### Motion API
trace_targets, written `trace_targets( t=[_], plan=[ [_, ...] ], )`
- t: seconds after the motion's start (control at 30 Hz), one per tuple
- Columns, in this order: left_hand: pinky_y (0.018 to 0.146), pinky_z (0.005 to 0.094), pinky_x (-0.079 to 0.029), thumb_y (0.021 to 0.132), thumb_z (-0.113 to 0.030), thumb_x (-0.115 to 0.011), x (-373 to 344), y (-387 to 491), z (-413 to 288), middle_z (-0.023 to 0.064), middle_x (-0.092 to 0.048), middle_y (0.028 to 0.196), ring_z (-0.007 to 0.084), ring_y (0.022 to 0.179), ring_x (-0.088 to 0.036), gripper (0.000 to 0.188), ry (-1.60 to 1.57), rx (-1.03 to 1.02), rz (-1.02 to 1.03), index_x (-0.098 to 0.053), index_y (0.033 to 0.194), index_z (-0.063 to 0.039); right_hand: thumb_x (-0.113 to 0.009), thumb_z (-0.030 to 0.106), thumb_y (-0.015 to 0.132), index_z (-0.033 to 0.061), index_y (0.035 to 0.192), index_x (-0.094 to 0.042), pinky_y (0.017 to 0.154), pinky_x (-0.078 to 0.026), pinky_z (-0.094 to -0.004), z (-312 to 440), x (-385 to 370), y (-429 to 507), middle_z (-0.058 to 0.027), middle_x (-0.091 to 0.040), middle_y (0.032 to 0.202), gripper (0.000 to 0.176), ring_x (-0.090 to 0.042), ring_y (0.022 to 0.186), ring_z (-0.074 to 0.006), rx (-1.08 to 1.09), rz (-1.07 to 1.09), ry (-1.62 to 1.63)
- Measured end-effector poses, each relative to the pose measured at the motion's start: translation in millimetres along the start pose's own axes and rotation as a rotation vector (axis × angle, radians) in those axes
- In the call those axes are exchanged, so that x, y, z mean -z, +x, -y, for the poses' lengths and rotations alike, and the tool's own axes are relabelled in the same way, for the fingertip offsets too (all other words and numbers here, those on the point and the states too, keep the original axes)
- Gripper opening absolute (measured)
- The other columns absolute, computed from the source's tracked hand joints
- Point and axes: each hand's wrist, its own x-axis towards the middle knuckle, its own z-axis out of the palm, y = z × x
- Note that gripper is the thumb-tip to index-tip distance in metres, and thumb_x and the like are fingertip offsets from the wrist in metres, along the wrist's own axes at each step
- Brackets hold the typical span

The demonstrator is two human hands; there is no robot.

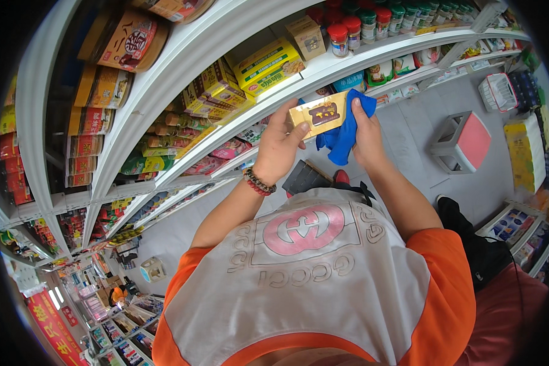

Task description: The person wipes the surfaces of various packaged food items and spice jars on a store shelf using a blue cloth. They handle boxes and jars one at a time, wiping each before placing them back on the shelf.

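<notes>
A small gold cardboard box (321, 114) with a dark printed panel is held up in front of the shelves. My left hand (279, 142) grips its left end, thumb on the near face and fingers behind. Around the box's right end hangs a bunched blue cloth (345, 132). My right hand (368, 135) pinches this cloth against the box, its thumb on top. Just beyond the hands, a white shelf (320, 68) carries a similar tan box (306, 37), a yellow carton (269, 66) and red-capped spice jars (338, 39).
Stacked yellow-brown boxes (217, 87) and small bottles (183, 128) fill the shelf leftward. On the tiled floor stand a pink-topped stool (464, 142), a white basket (498, 91) and a dark crate (306, 178). Another person in dark trousers (471, 247) stands close at right.
</notes>
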Motion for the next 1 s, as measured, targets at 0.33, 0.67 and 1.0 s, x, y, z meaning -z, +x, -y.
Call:
trace_targets(
  t=[0.33, 0.67, 1.0],
  plan=[
    [0.079, 0.0244, -0.051, 0.097, 0.001, -0.058, 18.9, -15.5, 6.0, 0.0085, -0.062, 0.114, 0.0114, 0.097, -0.059, 0.057, 0.118, -0.136, -0.009, -0.035, 0.150, 0.000, -0.076, 0.021, 0.078, 0.0126, 0.137, -0.053, 0.100, -0.044, -0.0413, -0.7, -26.4, -23.3, -0.0117, -0.063, 0.113, 0.064, -0.059, 0.112, -0.0341, 1.160, 0.437, -1.533],
    [0.073, 0.0252, -0.052, 0.097, -0.001, -0.057, 39.4, -19.2, 11.2, 0.0068, -0.060, 0.115, 0.0112, 0.092, -0.060, 0.056, 0.055, -0.126, -0.075, -0.037, 0.149, -0.004, -0.054, 0.041, 0.102, 0.0101, 0.138, -0.053, 0.085, -0.054, -0.0374, -12.4, 33.3, 6.0, -0.0095, -0.061, 0.127, 0.048, -0.063, 0.108, -0.0212, -0.160, 0.195, -0.238],
    [0.089, 0.0301, -0.052, 0.087, 0.000, -0.073, 25.7, -14.3, 10.2, 0.0111, -0.058, 0.122, 0.0174, 0.108, -0.061, 0.074, 0.180, -0.053, 0.143, -0.034, 0.150, -0.005, -0.068, 0.008, 0.091, 0.0064, 0.131, -0.054, 0.087, -0.057, -0.0362, -10.9, 19.1, -7.5, -0.0115, -0.064, 0.119, 0.042, -0.067, 0.102, -0.0222, -0.232, 0.247, -0.083]
  ],
)
